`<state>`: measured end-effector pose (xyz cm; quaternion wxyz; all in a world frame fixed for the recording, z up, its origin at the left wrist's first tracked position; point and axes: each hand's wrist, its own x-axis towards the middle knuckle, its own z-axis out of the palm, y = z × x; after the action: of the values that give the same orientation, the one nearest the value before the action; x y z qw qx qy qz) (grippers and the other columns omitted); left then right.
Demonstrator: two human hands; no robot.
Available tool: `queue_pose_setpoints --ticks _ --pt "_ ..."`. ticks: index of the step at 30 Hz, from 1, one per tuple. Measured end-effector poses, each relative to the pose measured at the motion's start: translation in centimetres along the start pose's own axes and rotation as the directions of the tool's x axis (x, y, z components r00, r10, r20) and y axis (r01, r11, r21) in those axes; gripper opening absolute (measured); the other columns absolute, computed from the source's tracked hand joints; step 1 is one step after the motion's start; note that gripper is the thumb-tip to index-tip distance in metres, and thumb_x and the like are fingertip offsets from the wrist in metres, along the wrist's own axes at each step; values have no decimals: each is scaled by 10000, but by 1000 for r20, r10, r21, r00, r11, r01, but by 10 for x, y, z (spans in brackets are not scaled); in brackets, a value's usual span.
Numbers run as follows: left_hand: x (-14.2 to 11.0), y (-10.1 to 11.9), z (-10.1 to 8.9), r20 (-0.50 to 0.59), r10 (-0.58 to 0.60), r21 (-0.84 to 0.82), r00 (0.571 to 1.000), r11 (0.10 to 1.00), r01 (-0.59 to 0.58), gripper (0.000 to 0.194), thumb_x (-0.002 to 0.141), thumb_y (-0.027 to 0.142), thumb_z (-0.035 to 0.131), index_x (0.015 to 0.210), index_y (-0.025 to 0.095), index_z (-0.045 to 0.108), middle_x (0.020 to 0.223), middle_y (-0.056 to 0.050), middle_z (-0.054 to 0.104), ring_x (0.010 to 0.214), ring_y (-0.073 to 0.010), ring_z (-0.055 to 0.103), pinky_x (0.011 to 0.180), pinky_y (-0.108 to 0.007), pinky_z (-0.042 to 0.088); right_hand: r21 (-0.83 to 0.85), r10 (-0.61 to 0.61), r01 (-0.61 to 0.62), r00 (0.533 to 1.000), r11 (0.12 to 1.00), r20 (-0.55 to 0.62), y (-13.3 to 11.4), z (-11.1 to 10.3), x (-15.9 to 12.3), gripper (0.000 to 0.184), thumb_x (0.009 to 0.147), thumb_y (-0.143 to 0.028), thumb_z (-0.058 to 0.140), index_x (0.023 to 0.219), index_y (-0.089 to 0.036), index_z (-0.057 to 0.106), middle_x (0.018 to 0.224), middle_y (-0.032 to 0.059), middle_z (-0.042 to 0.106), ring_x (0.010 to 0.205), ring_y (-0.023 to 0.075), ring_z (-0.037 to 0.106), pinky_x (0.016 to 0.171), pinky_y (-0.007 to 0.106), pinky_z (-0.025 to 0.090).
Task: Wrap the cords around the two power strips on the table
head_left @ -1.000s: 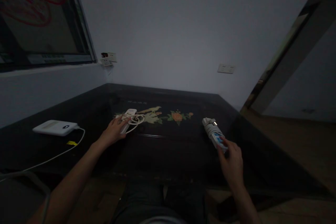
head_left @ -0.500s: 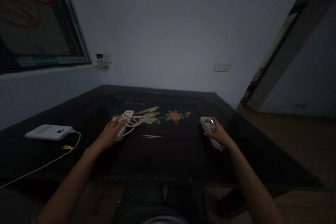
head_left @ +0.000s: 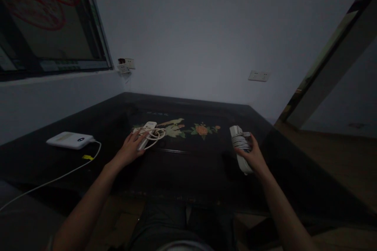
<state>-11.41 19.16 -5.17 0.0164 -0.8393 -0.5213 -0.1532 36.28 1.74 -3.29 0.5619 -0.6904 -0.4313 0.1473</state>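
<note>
My left hand [head_left: 131, 148] rests on a white power strip [head_left: 150, 125] lying on the dark table. Its fingers go over the strip on one side and the thumb sits on the other. A loose pale cord [head_left: 159, 134] loops over this strip and spills to its right. On the right, my right hand [head_left: 255, 156] is closed round a second white power strip [head_left: 243, 163], its cord [head_left: 240, 143] wound tightly about the middle. Whether that strip touches the table is hard to tell in the dim light.
A white power bank [head_left: 70, 140] with a cable plugged in lies at the table's left, near a small yellow scrap [head_left: 87, 157]. The black table [head_left: 188, 168] bears a painted bird and flowers. Wall sockets [head_left: 258, 75] and a window [head_left: 55, 19] stand behind and left.
The view has swung slightly left, so everything sits further right. The strip in my right hand has turned a little, its near end swinging left. My left hand keeps its place on its strip.
</note>
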Motion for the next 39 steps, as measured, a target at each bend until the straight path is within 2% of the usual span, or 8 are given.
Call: queue_pose_setpoints --ticks 3,6,11,14,20,24,33,39 --pt "-10 32 -14 -65 -121 -41 991 992 118 709 770 331 635 1426 239 383 1525 -162 287 1407 -443 160 1041 -680 241 128 10 -15 999 992 36 -27 18 -22 1095 606 -446 776 1484 -206 167 1325 194 485 1137 315 563 940 502 465" --pt "-35 93 -26 -141 -43 -376 989 927 -13 601 854 317 530 1416 159 389 1538 -156 263 1436 -318 166 1146 -505 201 255 -46 31 998 966 50 -57 42 -51 1094 595 -447 791 1476 -240 177 1310 175 500 1143 307 564 955 506 458" --pt "-91 207 -28 147 315 -917 938 398 10 780 825 402 612 1486 226 238 1528 -102 323 1394 -239 315 1150 -407 252 397 -148 132 989 908 11 -105 88 -106 1033 675 -361 760 1478 -296 115 1465 142 350 1284 285 461 1042 488 403" --pt "-106 237 -31 146 256 -965 956 249 81 852 764 362 701 1479 231 255 1468 -103 425 1350 -259 386 1127 -408 295 453 -189 177 982 874 -21 -120 105 -133 961 764 -345 687 1488 -297 57 1523 119 264 1377 264 339 1103 473 334" --pt "-111 226 -37 141 217 -988 966 97 122 662 854 405 594 1439 235 334 1446 -86 449 1333 -253 400 1122 -393 296 447 -289 220 953 867 91 -118 93 -150 630 915 -362 490 1473 -309 203 1521 62 304 1378 234 345 1098 441 363" --pt "-119 214 -29 157 230 -987 960 7 160 679 823 436 628 1411 226 362 1454 -102 425 1326 -275 396 1113 -394 302 316 -345 328 938 890 -2 -116 75 -140 503 905 -323 529 1388 -292 391 1470 71 372 1339 254 390 1093 472 357" --pt "-121 206 -31 242 354 -965 904 -7 261 699 758 492 681 1335 190 429 1304 -114 552 1164 -260 521 962 -352 428 441 -361 347 931 828 -56 -112 62 -126 380 787 -282 687 1158 -273 604 1440 85 391 1299 279 447 1014 448 447" --pt "-113 213 -19 319 130 -947 939 78 311 659 680 503 731 1189 138 525 1076 -105 652 950 -241 604 831 -330 472 416 -362 338 932 844 -22 -107 63 -128 253 786 -237 697 1036 -269 675 1417 84 404 1275 281 469 1009 466 445"
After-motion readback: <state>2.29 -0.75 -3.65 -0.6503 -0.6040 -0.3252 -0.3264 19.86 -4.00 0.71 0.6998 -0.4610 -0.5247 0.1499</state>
